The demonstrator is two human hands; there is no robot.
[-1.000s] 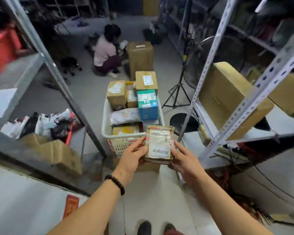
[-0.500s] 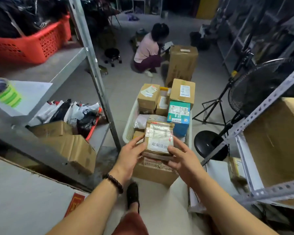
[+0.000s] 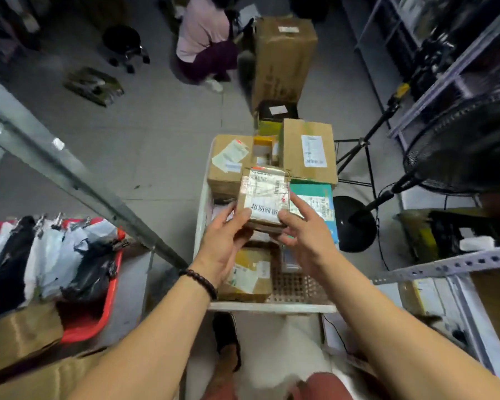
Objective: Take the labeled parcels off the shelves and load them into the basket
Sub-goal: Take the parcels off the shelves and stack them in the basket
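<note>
A small taped cardboard parcel (image 3: pixel 264 194) with a white label hangs above the white basket (image 3: pixel 272 307). My left hand (image 3: pixel 224 243) grips its left lower edge and my right hand (image 3: pixel 303 235) grips its right lower edge. Inside the basket lie several labeled parcels: a brown box (image 3: pixel 228 160) at the far left, a taller brown box (image 3: pixel 309 151) at the far right, a teal box (image 3: pixel 315 203) under my right hand and a flat brown parcel (image 3: pixel 251 275) near the front rim.
A slanted metal shelf post (image 3: pixel 78 174) runs along the left, above a red bin (image 3: pixel 93 310) of bagged parcels. A black fan (image 3: pixel 459 145) and its round base (image 3: pixel 355 223) stand at the right, beside shelving (image 3: pixel 451 264). A person (image 3: pixel 205 41) crouches by a tall carton (image 3: pixel 283 59).
I have stepped up to the basket and my view tilts down over it. Both hands carried the small parcel forward, and it now hangs over the parcels inside.
</note>
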